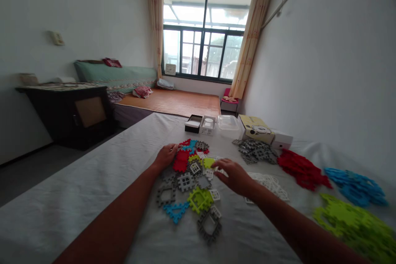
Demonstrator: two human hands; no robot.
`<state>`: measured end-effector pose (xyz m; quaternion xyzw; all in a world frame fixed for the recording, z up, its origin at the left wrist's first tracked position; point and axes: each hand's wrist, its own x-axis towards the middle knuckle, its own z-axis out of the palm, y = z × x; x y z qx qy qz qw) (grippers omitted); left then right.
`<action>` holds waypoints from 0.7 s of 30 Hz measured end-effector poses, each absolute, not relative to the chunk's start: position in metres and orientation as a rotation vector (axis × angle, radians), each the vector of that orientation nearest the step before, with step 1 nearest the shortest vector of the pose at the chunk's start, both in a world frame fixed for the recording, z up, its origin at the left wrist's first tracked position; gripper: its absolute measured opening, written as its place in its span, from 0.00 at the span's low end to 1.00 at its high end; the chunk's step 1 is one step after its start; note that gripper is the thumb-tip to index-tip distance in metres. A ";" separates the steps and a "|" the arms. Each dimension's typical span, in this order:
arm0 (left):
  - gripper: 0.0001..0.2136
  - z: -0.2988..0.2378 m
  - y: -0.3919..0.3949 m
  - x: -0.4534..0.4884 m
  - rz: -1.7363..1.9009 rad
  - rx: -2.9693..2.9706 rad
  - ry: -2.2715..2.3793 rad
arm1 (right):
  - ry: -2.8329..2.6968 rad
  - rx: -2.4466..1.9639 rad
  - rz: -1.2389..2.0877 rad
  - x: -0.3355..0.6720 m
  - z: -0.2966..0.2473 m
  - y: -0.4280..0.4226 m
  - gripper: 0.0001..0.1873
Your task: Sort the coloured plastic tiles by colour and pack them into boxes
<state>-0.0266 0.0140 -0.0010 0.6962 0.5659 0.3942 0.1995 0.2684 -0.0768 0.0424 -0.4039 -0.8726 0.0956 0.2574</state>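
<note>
A mixed heap of flat interlocking plastic building pieces lies between my hands on the cloth-covered table. My left hand point(167, 155) rests at the heap's far left edge, fingers stretched out beside a red piece point(181, 161). With its fingers apart, my right hand point(231, 174) hovers at the heap's right side, close to a yellow-green piece point(209, 162) and a small white window piece point(209, 174). Nearer to me are a grey window-frame piece point(185, 182), a green square piece point(200, 200), a blue triangular piece point(176, 211) and a dark grey frame point(209, 226).
On the right lie sorted piles: grey point(258, 151), white point(269, 185), red point(305, 169), blue point(355, 185) and green point(355, 222). Along the far edge stand a black box point(194, 123), a clear plastic container point(229, 126) and a yellow box point(256, 128).
</note>
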 end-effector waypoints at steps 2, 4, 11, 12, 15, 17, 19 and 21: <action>0.24 0.000 0.012 -0.026 1.115 1.945 1.566 | -2.426 -1.010 0.237 0.228 0.043 -0.075 0.12; 0.24 0.001 0.011 -0.025 1.128 1.948 1.542 | -2.457 -1.000 0.198 0.196 0.046 -0.069 0.13; 0.24 0.002 0.012 -0.026 1.166 1.941 1.493 | -2.640 -1.226 -0.059 0.137 0.045 -0.057 0.21; 0.24 0.001 0.012 -0.026 1.171 1.938 1.492 | -2.658 -1.231 -0.080 0.135 0.045 -0.057 0.16; 0.24 0.001 0.012 -0.026 1.186 1.932 1.489 | -2.609 -1.165 -0.075 0.144 0.047 -0.052 0.10; 0.23 0.002 0.011 -0.026 1.191 1.931 1.483 | -2.515 -1.111 0.069 0.158 0.050 -0.045 0.10; 0.23 0.002 0.011 -0.026 1.195 1.931 1.478 | -2.413 -1.081 0.339 0.176 0.053 -0.038 0.09; 0.23 0.002 0.011 -0.027 1.203 1.930 1.479 | -2.283 -1.078 0.675 0.193 0.053 -0.033 0.09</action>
